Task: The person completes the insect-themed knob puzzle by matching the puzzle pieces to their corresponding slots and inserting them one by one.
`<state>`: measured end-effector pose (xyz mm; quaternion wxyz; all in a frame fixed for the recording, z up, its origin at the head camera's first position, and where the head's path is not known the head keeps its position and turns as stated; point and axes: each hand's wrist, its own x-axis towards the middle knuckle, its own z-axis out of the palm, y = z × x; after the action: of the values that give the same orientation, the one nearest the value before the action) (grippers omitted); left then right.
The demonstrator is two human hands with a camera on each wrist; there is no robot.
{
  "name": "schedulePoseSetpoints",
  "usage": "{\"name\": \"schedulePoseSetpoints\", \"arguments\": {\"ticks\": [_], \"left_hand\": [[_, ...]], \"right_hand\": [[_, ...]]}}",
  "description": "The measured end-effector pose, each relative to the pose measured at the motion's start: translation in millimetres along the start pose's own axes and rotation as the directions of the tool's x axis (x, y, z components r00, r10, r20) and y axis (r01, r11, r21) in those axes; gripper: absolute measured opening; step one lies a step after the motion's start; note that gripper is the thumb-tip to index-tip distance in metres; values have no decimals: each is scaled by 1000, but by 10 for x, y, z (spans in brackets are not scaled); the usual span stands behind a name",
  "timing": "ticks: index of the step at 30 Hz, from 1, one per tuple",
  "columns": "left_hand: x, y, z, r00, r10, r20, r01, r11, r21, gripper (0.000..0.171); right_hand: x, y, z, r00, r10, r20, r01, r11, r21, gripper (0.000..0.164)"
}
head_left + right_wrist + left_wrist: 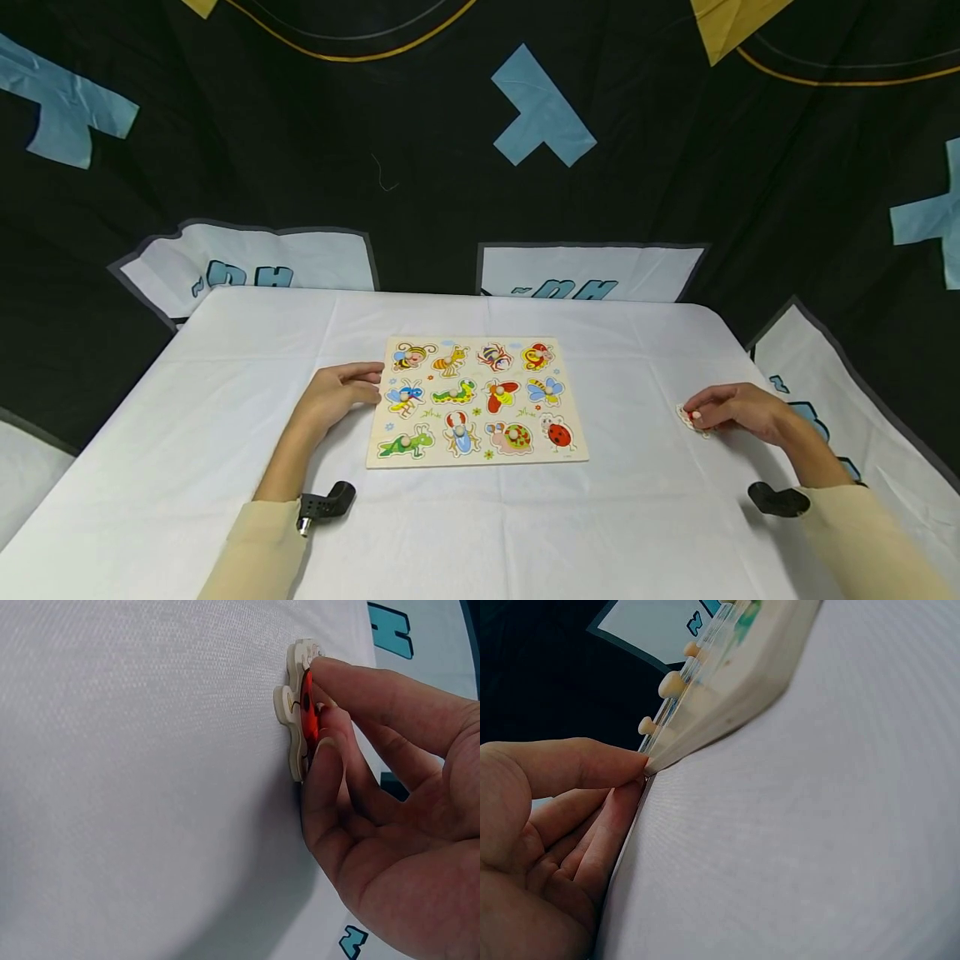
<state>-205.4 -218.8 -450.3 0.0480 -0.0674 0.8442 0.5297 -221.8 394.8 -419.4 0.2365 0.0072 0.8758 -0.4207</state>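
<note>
A wooden knob puzzle board (477, 461) with several insect and bug pictures lies flat on the white table. My left hand (337, 398) is at its left edge, and the fingertips touch the side of the board (735, 697). Far to the right of the board, my right hand (742, 411) pinches a ladybug puzzle piece (307, 712), red with black dots, between thumb and fingers. The piece is tilted close to the tablecloth; whether it touches the cloth I cannot tell. At the board's lower right, a ladybug picture (557, 432) shows no knob.
A white cloth covers the table (510, 533). Behind it hangs a dark curtain (427, 192) with blue and yellow shapes. Each wrist wears a black camera mount, the left mount (327, 502) and the right mount (778, 500).
</note>
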Motion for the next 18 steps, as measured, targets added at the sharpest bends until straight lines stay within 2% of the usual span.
{"name": "schedulePoseSetpoints", "arguments": {"ticks": [18], "left_hand": [[1,-2,5,1000,1,-3,-1,1000,-1,56]], "right_hand": [[23,67,9,999,-3,-39,3,1000,-16,33]]}}
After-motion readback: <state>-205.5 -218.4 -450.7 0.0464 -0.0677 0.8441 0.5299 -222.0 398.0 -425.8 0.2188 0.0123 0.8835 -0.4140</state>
